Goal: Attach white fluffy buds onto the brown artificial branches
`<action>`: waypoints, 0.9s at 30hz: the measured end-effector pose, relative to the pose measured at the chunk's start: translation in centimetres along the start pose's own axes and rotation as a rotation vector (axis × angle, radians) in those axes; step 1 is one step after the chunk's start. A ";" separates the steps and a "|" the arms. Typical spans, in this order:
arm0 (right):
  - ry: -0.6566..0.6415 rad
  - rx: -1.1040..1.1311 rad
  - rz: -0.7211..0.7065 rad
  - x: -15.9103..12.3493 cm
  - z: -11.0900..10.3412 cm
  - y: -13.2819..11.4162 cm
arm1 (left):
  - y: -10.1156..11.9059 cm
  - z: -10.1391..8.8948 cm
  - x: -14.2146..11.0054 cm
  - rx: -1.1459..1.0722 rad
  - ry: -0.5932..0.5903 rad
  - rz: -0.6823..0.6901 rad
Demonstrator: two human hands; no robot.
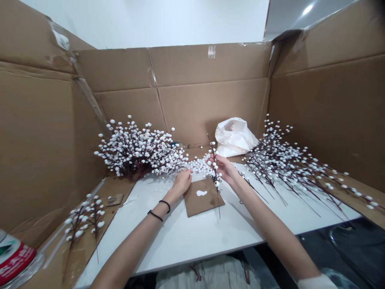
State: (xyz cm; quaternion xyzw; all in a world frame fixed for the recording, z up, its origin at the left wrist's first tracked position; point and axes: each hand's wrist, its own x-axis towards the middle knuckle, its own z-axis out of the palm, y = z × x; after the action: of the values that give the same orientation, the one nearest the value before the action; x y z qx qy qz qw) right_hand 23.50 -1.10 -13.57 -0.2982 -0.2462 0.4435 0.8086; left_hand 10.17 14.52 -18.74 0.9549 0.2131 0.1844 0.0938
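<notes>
My right hand (225, 168) is closed around a thin dark twig (215, 172) with small white balls stuck on it, held nearly upright over a brown cardboard square (204, 198) that carries a white blob of glue (201, 193). My left hand (181, 182) reaches with curled fingers into a heap of loose white foam balls (200, 165) just behind the square; whether it pinches a ball is hidden. Two black bands sit on my left wrist.
A finished bundle of white-budded twigs (136, 150) lies at back left, another spread of twigs (288, 164) at right, a small sprig (86, 216) near left. A white plastic bag (234, 136) stands behind. Cardboard walls (192, 96) enclose the white table (192, 233).
</notes>
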 end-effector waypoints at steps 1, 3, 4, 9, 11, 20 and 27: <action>0.013 -0.018 -0.006 0.1 0.0 0.0 | 0.3 0.3 0.6 0.000 -0.012 0.013; 0.038 -0.048 -0.008 0.1 -0.1 0.0 | 1.0 0.8 1.5 -0.013 -0.038 0.066; 0.046 -0.057 -0.003 0.1 -0.1 -0.1 | 1.3 1.1 2.0 -0.018 -0.050 0.094; -0.043 -0.049 0.000 -0.3 0.3 -0.3 | 2.6 1.7 2.8 -0.050 -0.072 0.142; -0.064 -0.037 0.014 -0.6 0.5 -0.3 | 2.9 1.6 2.5 -0.072 -0.050 0.127; -0.075 0.073 0.091 -1.5 1.8 0.9 | 3.1 -3.1 -2.9 -0.686 0.254 -0.049; -0.189 -0.031 0.192 -2.8 2.8 2.6 | 2.1 -7.5 -4.6 -1.147 0.427 -0.114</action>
State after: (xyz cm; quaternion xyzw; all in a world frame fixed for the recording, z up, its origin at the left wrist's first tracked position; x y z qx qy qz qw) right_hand 18.80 -1.70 -13.82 -0.2897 -0.2982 0.5412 0.7309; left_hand 4.19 11.36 -12.80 0.6813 0.1450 0.4518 0.5574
